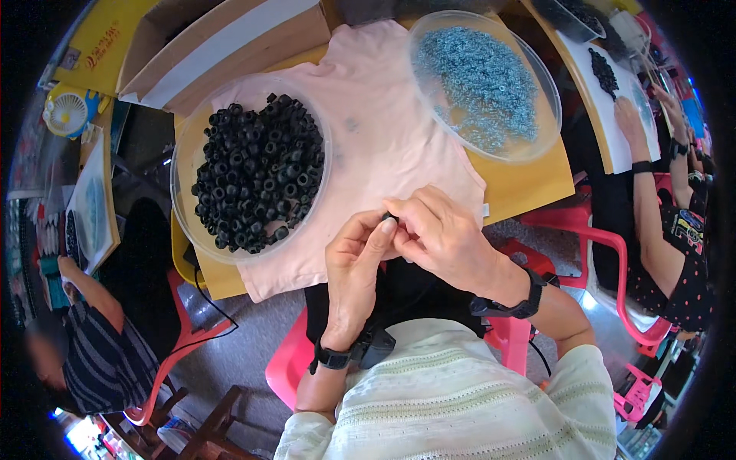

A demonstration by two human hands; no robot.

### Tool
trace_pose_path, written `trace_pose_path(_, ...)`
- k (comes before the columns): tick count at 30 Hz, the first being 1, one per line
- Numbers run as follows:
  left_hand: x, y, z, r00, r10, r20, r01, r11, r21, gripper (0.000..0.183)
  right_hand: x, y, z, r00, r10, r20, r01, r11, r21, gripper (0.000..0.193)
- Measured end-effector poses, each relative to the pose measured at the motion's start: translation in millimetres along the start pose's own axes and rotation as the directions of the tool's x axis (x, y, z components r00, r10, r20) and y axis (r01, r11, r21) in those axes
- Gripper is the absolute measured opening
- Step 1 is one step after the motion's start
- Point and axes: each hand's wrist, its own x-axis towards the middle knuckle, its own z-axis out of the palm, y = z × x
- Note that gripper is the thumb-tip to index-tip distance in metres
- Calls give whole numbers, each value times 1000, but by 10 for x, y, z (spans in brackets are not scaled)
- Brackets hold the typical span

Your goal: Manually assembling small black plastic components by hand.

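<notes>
1. A small black part [389, 218] is pinched between the fingertips of both hands, just above the near edge of the pink cloth [383, 130]; most of it is hidden by the fingers, so its shape cannot be made out.
2. The left hand [355, 264] is closed on the part with thumb and forefinger; its wrist carries a black strap with a small device.
3. The right hand [441, 234] grips the same part from the other side, fingers curled; a black strap sits on that wrist too.
4. The cloth is soft, matt and shirt-shaped, spread over a yellow table [529, 180].
5. The left dish [188, 165] is clear, round and shallow, heaped with black ring-shaped rubbery pieces [261, 172].
6. The right dish [537, 138], also clear and round, holds small blue-grey metal rings [479, 80]; its far rim is cut off at the top.
7. A cardboard box [222, 42] with a white strip lies beyond the left dish, beside a yellow package [100, 46] with red print, too bent to make out.
8. Pink plastic chairs [583, 222] stand below the table.
9. A co-worker's arm [652, 192] reaches to a white board at right; another person sits at lower left, partly cut off.
</notes>
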Motion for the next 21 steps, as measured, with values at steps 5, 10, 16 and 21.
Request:
trace_pose_path(5, -20, -31, -6, 1000, 20, -12, -21, 999, -35, 24, -59, 45, 160, 996, 18, -90, -8, 994, 110, 34)
trace_pose_path(10, 35, -5, -13, 1000, 24, 10, -23, 998, -62, 26, 7, 37, 77, 997, 53, -63, -43, 987, 152, 31)
trace_pose_path(16, -16, 102, 11, 996, 83, 14, -81, 991, -108, 25, 69, -15, -107, 999, 27, -40, -22, 990, 137, 30)
trace_pose_path(21, -8, 89, -26, 982, 187, -9, -186, 980, 68, 17, 51, -48, -88, 995, -57, -83, 63, 996, 70, 29)
